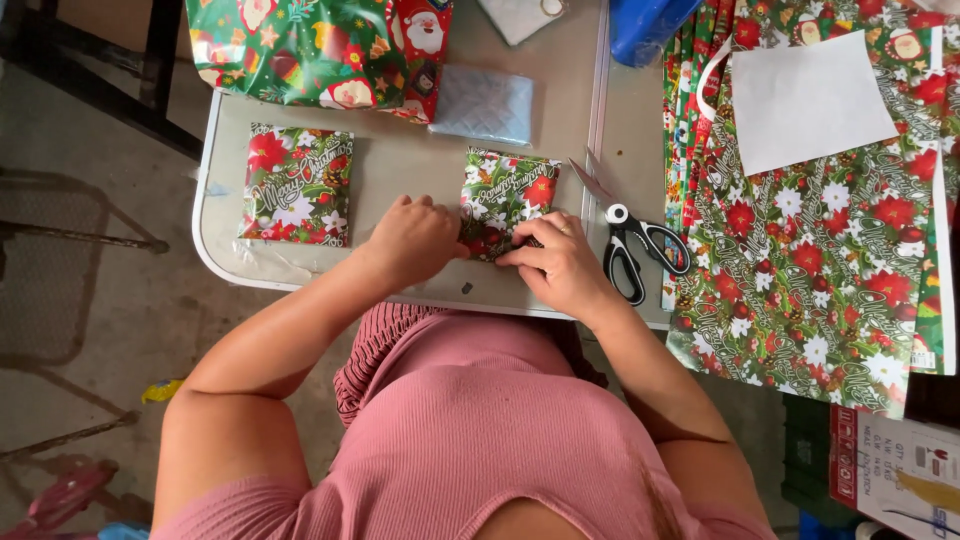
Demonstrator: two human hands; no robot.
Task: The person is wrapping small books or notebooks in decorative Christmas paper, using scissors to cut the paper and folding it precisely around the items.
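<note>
Pale table [400, 165] over concrete floor [90, 300] — wrapping paper [820, 250] spread right

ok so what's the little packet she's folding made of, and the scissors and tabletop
Packet under both hands (left hand, right hand): glossy printed wrapping paper, judging by sheen and creases. Scissors: bright metal blades, black handles, probably plastic. Table: smooth matte grey-beige top, likely plastic or laminate.

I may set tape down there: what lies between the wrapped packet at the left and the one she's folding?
Nothing: in the head view only bare table separates the finished packet from the packet being folded.
</note>
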